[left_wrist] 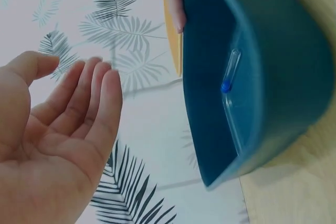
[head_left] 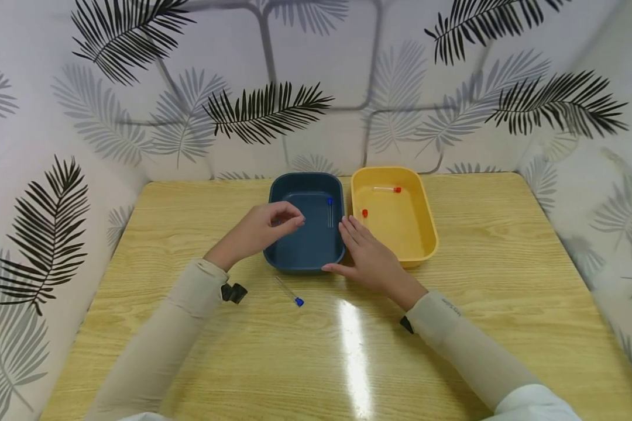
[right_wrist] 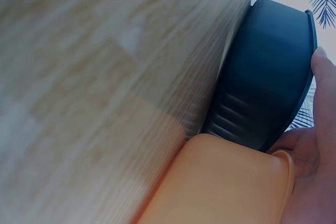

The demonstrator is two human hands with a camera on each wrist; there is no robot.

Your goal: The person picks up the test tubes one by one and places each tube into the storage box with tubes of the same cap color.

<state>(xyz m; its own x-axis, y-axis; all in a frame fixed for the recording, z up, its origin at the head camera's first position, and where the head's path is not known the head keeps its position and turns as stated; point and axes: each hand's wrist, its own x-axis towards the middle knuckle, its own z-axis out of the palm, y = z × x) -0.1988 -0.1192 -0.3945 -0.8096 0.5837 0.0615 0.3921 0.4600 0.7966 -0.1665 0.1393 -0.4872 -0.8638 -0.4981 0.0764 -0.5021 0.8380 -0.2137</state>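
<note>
My left hand (head_left: 271,229) hovers above the dark blue bin (head_left: 304,269), its fingers loosely bent. The left wrist view shows that hand (left_wrist: 65,114) with nothing in it. A clear tube with a blue cap (head_left: 330,202) lies inside the bin along its right side. My right hand (head_left: 371,260) rests at the bin's right near corner, fingers straight along the rim and thumb on the near edge. In the right wrist view its thumb (right_wrist: 321,64) touches the blue rim. Another blue-capped tube (head_left: 289,291) lies on the table just in front of the bin.
A yellow bin (head_left: 430,237) stands to the right, close beside the blue one. Inside it are a red-capped tube (head_left: 387,189) and another red cap (head_left: 365,213), partly hidden by the rim or hand. A leaf-patterned curtain (head_left: 316,140) borders the wooden table (head_left: 484,245).
</note>
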